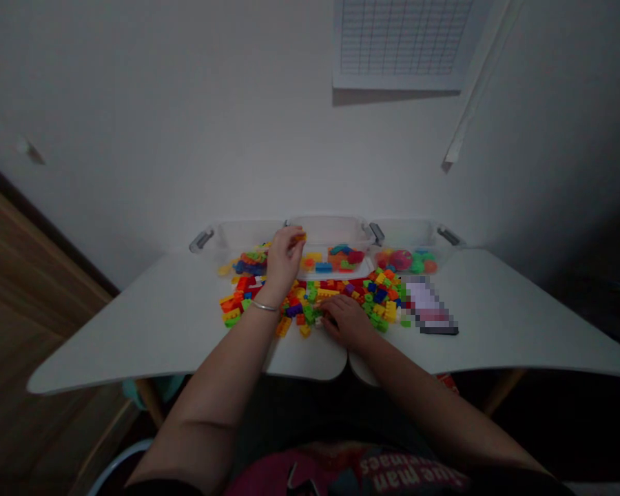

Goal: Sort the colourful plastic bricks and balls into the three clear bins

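Up by the row of three transparent, grey-latched plastic bins [331, 231], the left hand [285, 258] has a small yellow plastic piece [302, 238], pinched between thumb and fingertips! It's a narrow grip, which seems to suit something so little; most of its shape is hidden. Nearer the body, the right hand [348, 320] curls palm-down at a loose heap of red, yellow, green, orange and blue plastic bricks [379, 293]; whether those fingers hold one, I cannot tell. Behind the heap, the bins line the pale wall [134, 138] with coloured pieces inside, probably set there for easy reach. Off to the right, a flat, dark-edged device with a pixelated face [431, 310] lies just beside the bricks, perhaps to spare the hands' space.
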`<state>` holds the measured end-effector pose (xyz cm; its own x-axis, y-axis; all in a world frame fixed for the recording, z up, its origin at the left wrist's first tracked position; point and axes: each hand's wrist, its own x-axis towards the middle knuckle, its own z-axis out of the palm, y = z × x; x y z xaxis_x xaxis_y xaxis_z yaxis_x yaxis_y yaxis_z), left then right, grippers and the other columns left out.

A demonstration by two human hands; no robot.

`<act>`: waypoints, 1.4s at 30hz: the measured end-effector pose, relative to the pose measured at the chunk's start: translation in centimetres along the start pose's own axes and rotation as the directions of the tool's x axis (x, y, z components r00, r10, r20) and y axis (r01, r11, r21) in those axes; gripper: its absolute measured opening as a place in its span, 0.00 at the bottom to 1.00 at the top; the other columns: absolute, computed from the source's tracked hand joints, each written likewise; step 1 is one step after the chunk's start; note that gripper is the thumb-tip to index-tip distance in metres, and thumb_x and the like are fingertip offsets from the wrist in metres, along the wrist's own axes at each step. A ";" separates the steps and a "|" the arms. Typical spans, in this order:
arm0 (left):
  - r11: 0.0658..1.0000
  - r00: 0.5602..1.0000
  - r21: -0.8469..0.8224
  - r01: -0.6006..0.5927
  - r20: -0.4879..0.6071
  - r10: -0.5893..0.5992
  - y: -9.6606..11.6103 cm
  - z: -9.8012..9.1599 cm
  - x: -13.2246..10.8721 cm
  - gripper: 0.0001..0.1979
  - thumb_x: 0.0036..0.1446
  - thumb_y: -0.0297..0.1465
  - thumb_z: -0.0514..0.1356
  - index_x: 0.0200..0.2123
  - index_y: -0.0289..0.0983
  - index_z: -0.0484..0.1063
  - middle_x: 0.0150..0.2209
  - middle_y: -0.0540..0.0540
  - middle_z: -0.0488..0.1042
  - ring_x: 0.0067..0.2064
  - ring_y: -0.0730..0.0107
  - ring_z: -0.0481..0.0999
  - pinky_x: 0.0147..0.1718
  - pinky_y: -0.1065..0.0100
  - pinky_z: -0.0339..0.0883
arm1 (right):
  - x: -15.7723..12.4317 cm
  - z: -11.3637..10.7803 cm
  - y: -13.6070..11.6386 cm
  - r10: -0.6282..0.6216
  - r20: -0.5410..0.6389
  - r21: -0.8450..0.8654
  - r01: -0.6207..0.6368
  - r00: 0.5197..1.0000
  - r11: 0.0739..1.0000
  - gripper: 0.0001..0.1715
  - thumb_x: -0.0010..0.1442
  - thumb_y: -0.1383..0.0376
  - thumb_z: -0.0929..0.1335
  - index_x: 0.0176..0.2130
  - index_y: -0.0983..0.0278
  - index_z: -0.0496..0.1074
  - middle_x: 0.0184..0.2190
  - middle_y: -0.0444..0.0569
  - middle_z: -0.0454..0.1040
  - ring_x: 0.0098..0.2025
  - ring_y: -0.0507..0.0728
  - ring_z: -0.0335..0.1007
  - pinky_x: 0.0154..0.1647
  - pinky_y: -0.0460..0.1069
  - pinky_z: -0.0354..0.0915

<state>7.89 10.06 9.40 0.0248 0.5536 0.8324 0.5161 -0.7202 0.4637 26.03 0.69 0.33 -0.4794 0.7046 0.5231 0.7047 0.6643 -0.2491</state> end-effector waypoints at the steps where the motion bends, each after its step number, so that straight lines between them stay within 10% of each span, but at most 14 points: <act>1: 0.994 0.999 0.100 -0.035 0.043 0.031 0.2 0.1 0.5 0.09 0.63 0.26 0.54 0.44 0.39 0.71 0.50 0.43 0.74 0.53 0.66 0.74 0.53 0.62 0.71 | 0.0 0.0 0.0 -0.005 0.001 0.002 0.005 1.000 1.000 0.12 0.62 0.67 0.67 0.46 0.65 0.73 0.46 0.54 0.78 0.50 0.62 0.71 0.55 0.58 0.66; 6: 0.859 0.926 0.485 -0.167 0.377 -0.033 1.0 0.7 1.5 0.18 0.64 0.24 0.49 0.53 0.39 0.71 0.60 0.41 0.69 0.54 0.61 0.74 0.50 0.60 0.71 | 0.1 -0.1 -0.1 -0.002 0.009 0.007 0.002 1.000 1.000 0.11 0.62 0.68 0.67 0.46 0.65 0.74 0.46 0.55 0.78 0.50 0.62 0.71 0.55 0.59 0.66; 12: 0.764 0.881 0.578 -0.285 0.472 -0.028 1.4 1.4 0.5 0.19 0.62 0.31 0.55 0.55 0.31 0.70 0.57 0.34 0.71 0.57 0.51 0.69 0.62 0.51 0.55 | 0.1 0.0 -0.1 0.002 -0.015 0.012 -0.001 1.000 1.000 0.11 0.62 0.69 0.67 0.46 0.65 0.74 0.46 0.54 0.78 0.49 0.62 0.71 0.54 0.58 0.66; 24: 0.900 0.844 0.396 -0.183 0.532 -0.062 0.3 0.3 1.0 0.29 0.55 0.21 0.53 0.61 0.35 0.66 0.61 0.41 0.70 0.64 0.56 0.64 0.68 0.46 0.46 | 0.1 -0.2 -0.2 -0.006 -0.002 0.005 0.006 1.000 1.000 0.12 0.61 0.68 0.68 0.46 0.65 0.73 0.45 0.55 0.78 0.49 0.62 0.71 0.54 0.58 0.66; 31: 0.971 0.963 0.237 0.040 0.249 -0.101 0.3 -2.7 0.6 0.23 0.59 0.24 0.49 0.56 0.38 0.71 0.55 0.43 0.75 0.57 0.64 0.72 0.61 0.54 0.61 | 0.0 0.0 -0.1 -0.001 0.004 0.007 0.001 1.000 1.000 0.12 0.62 0.68 0.67 0.46 0.64 0.73 0.46 0.54 0.77 0.50 0.62 0.70 0.55 0.58 0.65; 42: 0.705 0.802 0.704 -0.081 0.466 -0.374 2.7 -4.6 -5.1 0.15 0.61 0.32 0.56 0.47 0.42 0.79 0.45 0.41 0.80 0.51 0.48 0.72 0.50 0.49 0.65 | 0.1 -0.2 -0.4 0.008 0.005 -0.015 -0.008 1.000 1.000 0.12 0.62 0.68 0.67 0.46 0.65 0.73 0.46 0.54 0.77 0.49 0.62 0.71 0.54 0.57 0.66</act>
<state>5.25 3.42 7.82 0.2259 0.9079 0.3530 0.9650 -0.2581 0.0461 25.79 0.45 0.59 -0.4762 0.7113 0.5171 0.7166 0.6547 -0.2407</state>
